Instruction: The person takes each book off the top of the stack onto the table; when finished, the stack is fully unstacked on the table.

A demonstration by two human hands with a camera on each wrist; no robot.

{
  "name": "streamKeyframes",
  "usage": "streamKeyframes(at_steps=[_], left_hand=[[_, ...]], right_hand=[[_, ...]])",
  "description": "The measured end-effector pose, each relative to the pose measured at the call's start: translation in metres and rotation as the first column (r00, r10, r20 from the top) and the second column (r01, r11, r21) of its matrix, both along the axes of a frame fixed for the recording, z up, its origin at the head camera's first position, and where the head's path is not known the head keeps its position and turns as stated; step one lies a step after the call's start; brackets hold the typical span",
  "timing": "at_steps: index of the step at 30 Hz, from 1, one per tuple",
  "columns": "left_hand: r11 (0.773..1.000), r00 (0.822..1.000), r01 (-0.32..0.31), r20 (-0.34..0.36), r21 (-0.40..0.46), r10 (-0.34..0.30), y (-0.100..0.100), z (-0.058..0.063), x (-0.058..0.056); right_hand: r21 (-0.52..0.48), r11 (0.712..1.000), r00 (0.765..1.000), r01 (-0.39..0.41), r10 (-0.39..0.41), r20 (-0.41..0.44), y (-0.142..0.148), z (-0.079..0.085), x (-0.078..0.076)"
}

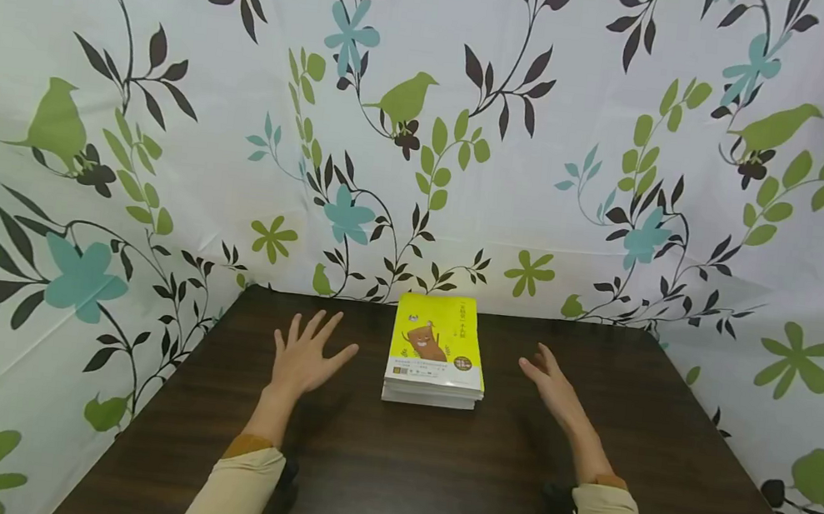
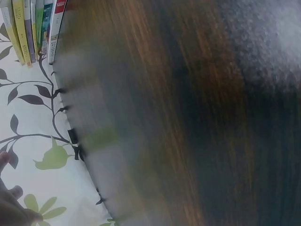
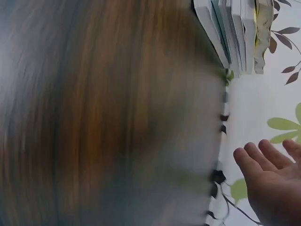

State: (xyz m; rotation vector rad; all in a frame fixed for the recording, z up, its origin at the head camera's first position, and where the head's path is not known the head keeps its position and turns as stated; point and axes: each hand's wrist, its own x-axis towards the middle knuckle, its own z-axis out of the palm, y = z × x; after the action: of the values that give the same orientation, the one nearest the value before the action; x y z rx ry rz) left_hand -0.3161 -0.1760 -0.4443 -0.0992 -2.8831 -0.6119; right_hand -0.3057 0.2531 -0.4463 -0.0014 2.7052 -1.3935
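Observation:
A stack of books (image 1: 438, 352) lies at the far middle of the dark table, a yellow cover with a brown cartoon figure on top. To its left, my left hand (image 1: 305, 359) hovers over the table with fingers spread, holding nothing. My right hand (image 1: 552, 386) is to the right of the stack, fingers extended and apart from the books. In the left wrist view the coloured spines of the books (image 2: 34, 30) show. Pale page edges of the books (image 3: 237, 35) appear in the right wrist view, with the right hand's fingers (image 3: 256, 162) lower down.
The dark wood-grain table (image 1: 427, 476) spreads out in front of me. A white cloth backdrop (image 1: 199, 126) printed with leaves, birds and flowers stands right behind the table's back edge and along both sides.

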Motion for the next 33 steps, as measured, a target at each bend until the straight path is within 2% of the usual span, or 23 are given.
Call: streamKeyframes(at_steps=[4, 8, 11, 20, 22, 27, 33], left_hand=[[1.0, 1.0, -0.001, 0.01, 0.004, 0.001, 0.001, 0.004, -0.001], [1.0, 1.0, 0.005, 0.01, 0.007, -0.005, 0.001, 0.006, -0.002], [1.0, 1.0, 0.003, 0.004, 0.021, -0.003, -0.001, 0.005, -0.001], [0.999, 1.0, -0.018, 0.016, 0.045, 0.018, -0.004, -0.008, 0.005], [0.999, 1.0, -0.023, 0.018, 0.048, 0.022, -0.004, -0.01, 0.005], [0.998, 0.999, -0.02, 0.03, 0.061, 0.018, -0.005, -0.009, 0.005], [0.993, 0.998, -0.013, 0.066, 0.117, 0.006, -0.007, -0.006, 0.004]], right_hand=[[-0.161, 0.987, 1.0, 0.004, -0.002, 0.014, -0.01, -0.007, -0.009], [-0.356, 0.934, 0.999, 0.034, -0.027, 0.026, -0.021, -0.016, -0.014], [-0.421, 0.905, 0.998, 0.061, -0.047, 0.045, -0.031, -0.021, -0.017], [-0.404, 0.91, 0.995, 0.095, -0.069, 0.078, -0.054, -0.042, -0.022], [-0.385, 0.919, 0.995, 0.089, -0.067, 0.071, -0.057, -0.044, -0.022], [-0.352, 0.934, 0.998, 0.062, -0.046, 0.052, -0.064, -0.047, -0.022], [-0.391, 0.918, 0.997, 0.064, -0.042, 0.067, -0.071, -0.045, -0.026]])
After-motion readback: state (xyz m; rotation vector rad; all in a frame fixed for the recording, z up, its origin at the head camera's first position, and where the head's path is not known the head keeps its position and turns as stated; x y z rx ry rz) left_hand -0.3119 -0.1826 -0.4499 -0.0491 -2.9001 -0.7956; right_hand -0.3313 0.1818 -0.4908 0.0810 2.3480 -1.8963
